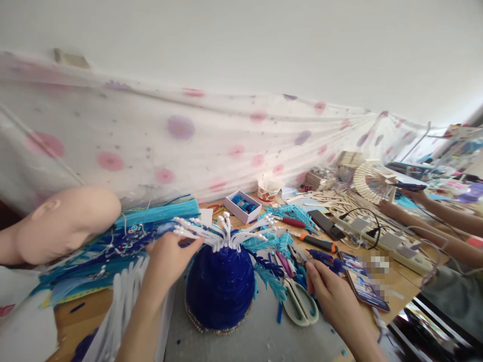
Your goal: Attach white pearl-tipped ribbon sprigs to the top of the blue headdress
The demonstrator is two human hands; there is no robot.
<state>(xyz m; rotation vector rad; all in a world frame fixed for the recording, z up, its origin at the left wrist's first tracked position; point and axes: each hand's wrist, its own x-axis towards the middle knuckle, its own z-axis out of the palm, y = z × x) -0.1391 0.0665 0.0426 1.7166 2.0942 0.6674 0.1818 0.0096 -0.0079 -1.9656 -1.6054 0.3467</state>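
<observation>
A dark blue dome-shaped headpiece (222, 289) stands on the grey work mat, with a beaded band along its lower edge. White pipe-cleaner stems with pearl tips (226, 229) fan out from its top. My left hand (169, 259) pinches at the stems on the left side, its thumb and fingers closed there. To the right, my right hand (332, 286) is closed near a blue glue gun (322, 259) and grey metal tool tips; its fingers hide what it grips. Pale green-handled scissors (300, 304) lie just left of that hand. Turquoise leaf shapes (271, 284) spread beside the dome.
A mannequin head (71, 221) lies at left beside turquoise pipe-cleaner bundles (162, 211). Behind the dome are a white box (243, 206) and a paper cup (268, 188). A phone (368, 290) and power strip (388, 246) lie right. Another person's hands (392, 208) work near a stick fan (372, 183).
</observation>
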